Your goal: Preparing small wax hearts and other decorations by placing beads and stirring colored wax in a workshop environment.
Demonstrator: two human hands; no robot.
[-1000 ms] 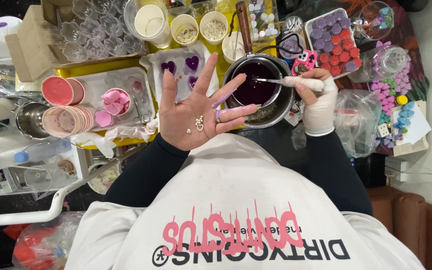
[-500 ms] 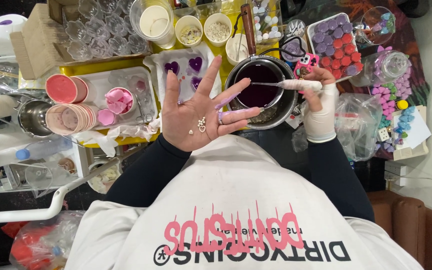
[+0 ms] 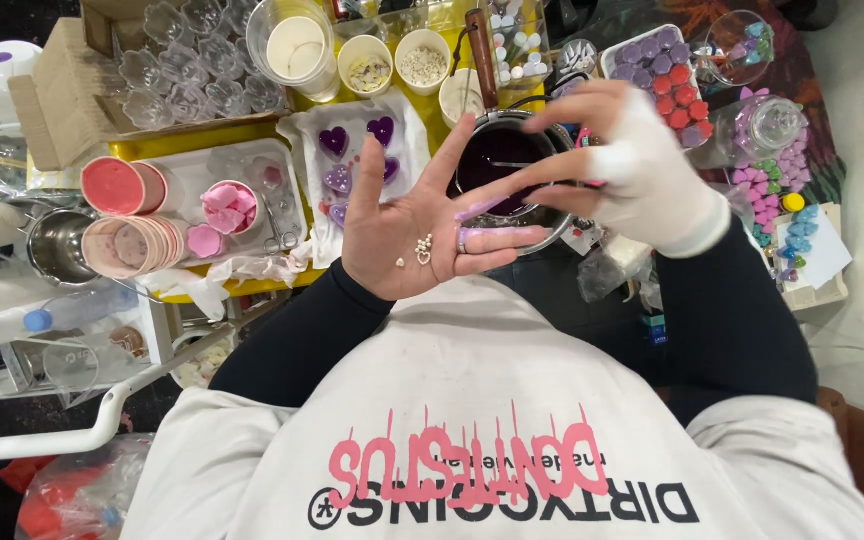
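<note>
My left hand (image 3: 402, 235) is held palm up over my chest, fingers spread, with a few small white beads and a tiny heart (image 3: 419, 250) resting on the palm. Purple wax smears its ring and little fingers. My right hand (image 3: 637, 175), wrapped in white, reaches leftward with its fingers stretched out; the index fingertip is close to my left fingers and it holds nothing I can see. Behind both hands stands a metal pot (image 3: 555, 232) of dark purple liquid (image 3: 497, 155), with a thin stick lying in it.
A white sheet with purple heart shapes (image 3: 352, 140) lies left of the pot. Pink cups and lids (image 3: 122, 215), small scissors (image 3: 274, 225), clear moulds (image 3: 192, 60), bowls of sprinkles (image 3: 397, 65), a tray of purple and red pieces (image 3: 667, 70) and a glass jar (image 3: 767, 125) crowd the table.
My right hand has let go of the stirring stick at the pot and moved left toward my left hand's fingers. The left hand has stayed palm up and come slightly nearer.
</note>
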